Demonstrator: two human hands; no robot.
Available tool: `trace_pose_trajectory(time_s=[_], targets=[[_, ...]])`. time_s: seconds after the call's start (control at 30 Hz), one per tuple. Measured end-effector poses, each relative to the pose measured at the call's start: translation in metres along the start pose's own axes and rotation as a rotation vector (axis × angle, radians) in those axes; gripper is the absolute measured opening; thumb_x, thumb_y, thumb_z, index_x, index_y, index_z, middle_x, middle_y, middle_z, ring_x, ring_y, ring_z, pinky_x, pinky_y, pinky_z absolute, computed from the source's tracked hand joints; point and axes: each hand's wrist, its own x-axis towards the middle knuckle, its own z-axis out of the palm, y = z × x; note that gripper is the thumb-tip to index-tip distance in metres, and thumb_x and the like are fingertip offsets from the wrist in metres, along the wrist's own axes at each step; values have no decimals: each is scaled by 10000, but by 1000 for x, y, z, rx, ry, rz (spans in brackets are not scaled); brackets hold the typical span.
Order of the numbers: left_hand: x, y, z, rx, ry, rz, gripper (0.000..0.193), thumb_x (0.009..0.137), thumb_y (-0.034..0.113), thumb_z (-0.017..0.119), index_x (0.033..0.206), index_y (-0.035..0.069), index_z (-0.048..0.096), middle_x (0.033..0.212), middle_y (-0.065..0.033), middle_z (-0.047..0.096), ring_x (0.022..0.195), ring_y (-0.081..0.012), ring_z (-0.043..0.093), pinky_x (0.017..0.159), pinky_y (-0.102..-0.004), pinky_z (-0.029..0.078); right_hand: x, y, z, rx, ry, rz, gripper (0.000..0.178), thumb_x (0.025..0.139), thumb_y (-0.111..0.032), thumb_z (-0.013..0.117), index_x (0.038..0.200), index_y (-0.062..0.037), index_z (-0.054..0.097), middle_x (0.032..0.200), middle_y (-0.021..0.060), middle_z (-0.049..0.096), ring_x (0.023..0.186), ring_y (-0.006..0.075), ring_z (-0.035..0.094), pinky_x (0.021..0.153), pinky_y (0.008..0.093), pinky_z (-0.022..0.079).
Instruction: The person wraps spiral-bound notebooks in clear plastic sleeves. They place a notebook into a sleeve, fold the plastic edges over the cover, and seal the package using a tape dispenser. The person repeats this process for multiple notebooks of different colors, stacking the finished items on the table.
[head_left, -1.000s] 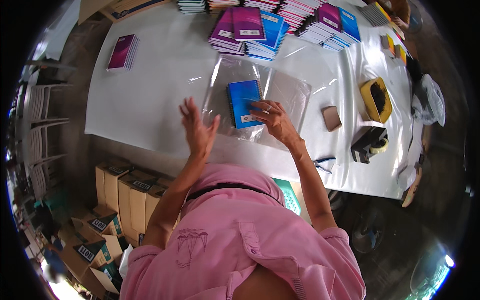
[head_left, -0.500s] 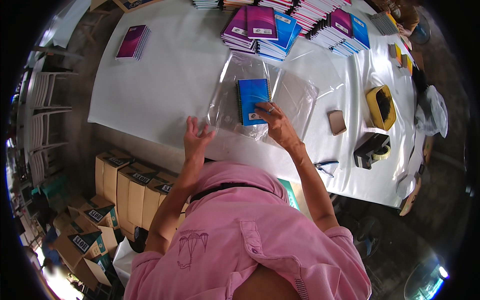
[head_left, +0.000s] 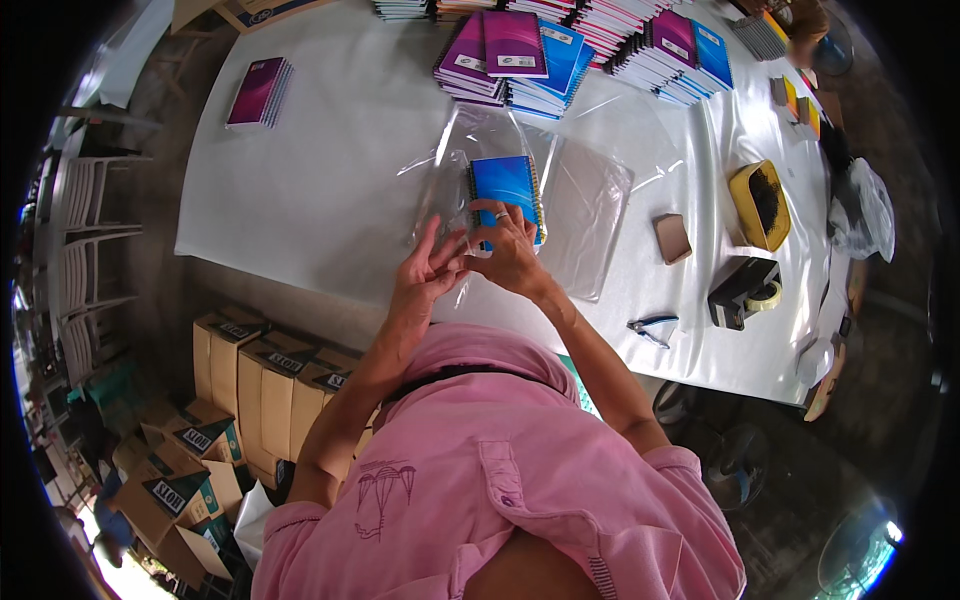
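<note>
At the far left, white chairs (head_left: 88, 190) stand beyond the table (head_left: 310, 180); cardboard boxes (head_left: 262, 405) sit below its near edge. A small purple notebook stack (head_left: 254, 93) lies on the table's left. My left hand (head_left: 415, 287) is palm up, fingers loosely spread, its tips close to my right thumb; I cannot tell whether they pinch anything. The blue notebook (head_left: 503, 182) lies on clear plastic (head_left: 590, 215) in front of me, my right hand (head_left: 517, 265) curled over its near end; whether it grips, I cannot tell. Rightward come pliers (head_left: 652, 326), a brown block (head_left: 672, 240) and a yellow container (head_left: 744, 205).
</note>
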Motion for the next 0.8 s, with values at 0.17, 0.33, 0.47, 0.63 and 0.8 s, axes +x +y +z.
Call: trace_pose_trajectory(time_s=[0.17, 0.33, 0.47, 0.63, 0.8], targets=[[12, 34, -22, 713, -28, 132, 795, 845, 79, 652, 1511, 126, 218, 1489, -123, 371, 1295, -231, 447, 1017, -404, 435, 6, 21, 5, 112, -67, 82, 117, 683, -190, 799, 726, -134, 706, 1250, -3, 538, 1158, 272, 438, 907, 420, 326], [46, 70, 8, 1828, -71, 845, 803, 713, 231, 760, 1433, 182, 410, 1462, -66, 421, 1416, -287, 264, 1113, -480, 293, 7, 25, 1, 166, -53, 2, 108, 736, -141, 767, 797, -103, 686, 1252, 43, 538, 1174, 288, 443, 934, 423, 355], [101, 83, 10, 1932, -566, 999, 548, 733, 227, 719, 1268, 245, 606, 1380, 70, 516, 1422, -259, 269, 1144, -510, 259, 7, 22, -2, 122, -135, 76, 151, 781, -173, 761, 837, -65, 672, 1262, 90, 527, 1172, 308, 472, 968, 415, 381], [130, 88, 18, 2123, -729, 1005, 375, 809, 174, 628, 1157, 310, 669, 1238, 123, 619, 1362, -245, 380, 1147, -563, 240, 0, 16, -28, 459, -9, 78, 118, 844, -142, 693, 885, -37, 659, 1153, 132, 594, 1105, 310, 556, 934, 425, 429], [146, 64, 24, 1937, -669, 1169, 358, 826, 175, 604, 1145, 324, 671, 1239, 115, 621, 1348, -251, 402, 1147, -572, 232, -11, 43, -30, 40, 76, -243, 116, 862, -63, 637, 965, -11, 647, 1113, 95, 629, 1115, 284, 570, 956, 419, 444]])
